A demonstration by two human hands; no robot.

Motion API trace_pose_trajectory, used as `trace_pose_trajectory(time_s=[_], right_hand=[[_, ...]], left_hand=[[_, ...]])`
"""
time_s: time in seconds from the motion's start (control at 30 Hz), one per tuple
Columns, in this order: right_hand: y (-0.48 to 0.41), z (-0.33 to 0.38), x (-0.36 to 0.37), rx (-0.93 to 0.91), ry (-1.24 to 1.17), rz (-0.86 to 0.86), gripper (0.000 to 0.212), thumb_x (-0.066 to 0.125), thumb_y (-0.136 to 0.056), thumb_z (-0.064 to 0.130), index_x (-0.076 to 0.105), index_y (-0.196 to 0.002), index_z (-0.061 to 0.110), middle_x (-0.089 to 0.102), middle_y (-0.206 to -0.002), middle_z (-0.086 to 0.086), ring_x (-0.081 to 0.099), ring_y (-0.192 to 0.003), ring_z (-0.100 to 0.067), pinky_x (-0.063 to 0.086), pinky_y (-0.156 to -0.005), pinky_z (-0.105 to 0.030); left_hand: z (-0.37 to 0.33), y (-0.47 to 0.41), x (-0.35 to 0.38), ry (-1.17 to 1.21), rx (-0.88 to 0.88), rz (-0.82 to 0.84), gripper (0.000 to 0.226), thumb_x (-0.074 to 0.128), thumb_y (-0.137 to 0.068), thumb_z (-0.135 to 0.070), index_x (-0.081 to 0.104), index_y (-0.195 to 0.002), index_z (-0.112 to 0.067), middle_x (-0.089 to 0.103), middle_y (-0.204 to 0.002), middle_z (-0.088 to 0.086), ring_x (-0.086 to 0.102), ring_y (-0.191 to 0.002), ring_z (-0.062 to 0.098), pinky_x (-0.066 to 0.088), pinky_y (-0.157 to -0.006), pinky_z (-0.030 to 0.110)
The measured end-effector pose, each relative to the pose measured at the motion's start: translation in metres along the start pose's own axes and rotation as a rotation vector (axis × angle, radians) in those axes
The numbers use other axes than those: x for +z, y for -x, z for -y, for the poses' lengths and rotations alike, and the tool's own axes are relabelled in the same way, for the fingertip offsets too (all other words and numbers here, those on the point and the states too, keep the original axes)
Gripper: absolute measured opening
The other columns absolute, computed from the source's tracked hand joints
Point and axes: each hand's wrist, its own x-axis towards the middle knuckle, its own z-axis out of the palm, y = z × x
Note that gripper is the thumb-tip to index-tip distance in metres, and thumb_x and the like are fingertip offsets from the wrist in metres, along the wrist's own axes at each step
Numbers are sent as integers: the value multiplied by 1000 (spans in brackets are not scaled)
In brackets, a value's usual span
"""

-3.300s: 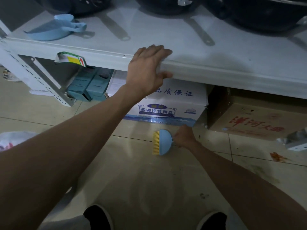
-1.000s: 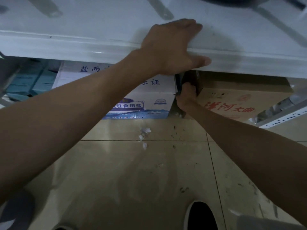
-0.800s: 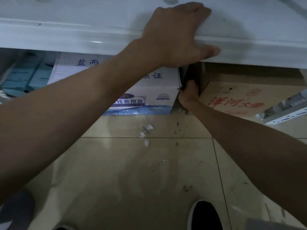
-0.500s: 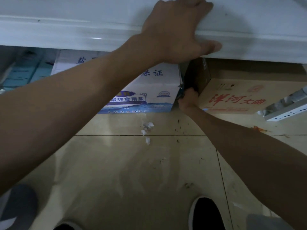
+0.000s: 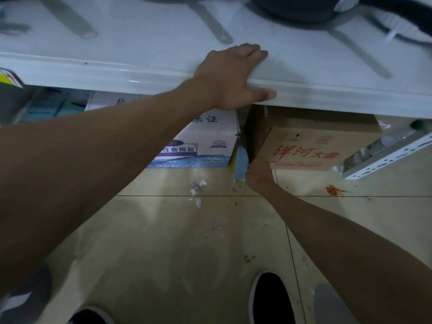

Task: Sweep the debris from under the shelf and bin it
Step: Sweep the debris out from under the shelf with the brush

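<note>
Left hand (image 5: 230,78): fingers flat on top of the shelf (image 5: 140,73) at its front edge, thumb along the front lip; grip wide, holding nothing.
Right hand (image 5: 258,171): just below the shelf's front edge, grip closed round the handle of the brush (image 5: 240,160); the handle itself is hidden by the fingers.
Brush head: blue with yellow bristles, on edge under the shelf, in the gap between white box (image 5: 210,132) and brown carton (image 5: 315,146).
Debris: on the floor (image 5: 187,253) just in front of the shelf, as white paper scraps (image 5: 198,185) and dark crumbs (image 5: 236,189).
Red smear (image 5: 333,190): also in front of the shelf.
Pans (image 5: 292,8): on top of the shelf.
</note>
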Motion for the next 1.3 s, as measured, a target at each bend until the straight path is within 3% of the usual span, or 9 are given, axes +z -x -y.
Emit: trace_pose_trajectory(time_s=[0.1, 0.17, 0.27, 0.4, 0.7, 0.83, 0.97, 1.17, 1.3], right_hand=[[4, -1, -6, -6, -57, -35, 6, 55, -86, -1, 58, -91, -2, 57, -101, -19, 58, -96, -29, 38, -65, -23], [3, 2, -12, -68, -94, -73, 13, 54, -85, 0, 51, -75, 7, 52, -85, -13, 52, -81, -22, 31, -52, -19], [-7, 13, -20, -133, -164, -95, 7, 56, -87, 5, 55, -79, 5, 55, -79, -13, 52, -73, -21, 30, -49, -18], [-34, 27, -24, -163, -70, -102, 12, 61, -86, 11, 63, -93, 1, 65, -94, -16, 60, -78, -24, 38, -56, -25], [-60, 31, -18, -163, 256, -95, 30, 48, -92, 0, 46, -122, -2, 47, -125, -22, 51, -107, -33, 38, -75, -32], [-59, 22, -9, -165, 250, -57, 27, 52, -91, 2, 51, -117, -3, 50, -121, -22, 51, -108, -35, 36, -74, -30], [-58, 2, 1, -148, 96, -40, 16, 62, -83, 2, 62, -96, -7, 66, -101, -22, 62, -96, -33, 41, -68, -27], [-28, -19, 1, -200, 92, 19, 2, 59, -83, 6, 58, -82, 4, 61, -90, -16, 60, -87, -27, 38, -65, -28], [0, -25, -9, -212, 199, 70, 20, 55, -86, 6, 59, -105, 0, 60, -107, -19, 59, -100, -32, 44, -77, -31]], left_hand=[[-1, 0, -1, 10, -10, 13, 88, 38, -84, -78, 21, -154, -27, 20, -162, -6, 22, -148, 16, 25, -114, 41], [-1, 0, -1, 18, -13, 12, 89, 38, -84, -78, 21, -154, -26, 20, -162, -6, 23, -147, 17, 25, -114, 41], [-2, 0, -1, 29, -16, 1, 89, 39, -84, -78, 22, -154, -26, 21, -162, -5, 24, -147, 18, 26, -114, 41], [-2, 1, 3, 30, -20, -20, 90, 37, -85, -78, 21, -155, -24, 19, -162, -3, 20, -148, 17, 22, -116, 41], [-1, 0, 9, 1, -16, -65, 89, 35, -87, -76, 20, -156, -22, 19, -163, -1, 20, -149, 18, 21, -117, 37], [0, -1, 10, 1, -11, -75, 90, 34, -86, -77, 21, -155, -22, 20, -163, -1, 20, -149, 18, 21, -117, 38], [0, 0, 10, 7, -18, -79, 89, 36, -86, -77, 23, -155, -24, 21, -162, -2, 22, -148, 16, 21, -117, 35], [1, 0, 6, 38, -17, -28, 90, 39, -84, -77, 22, -155, -25, 20, -162, -4, 21, -148, 16, 23, -116, 38], [-1, 1, 2, 52, -26, -11, 90, 40, -83, -78, 22, -155, -26, 19, -162, -5, 21, -148, 16, 23, -116, 38]])
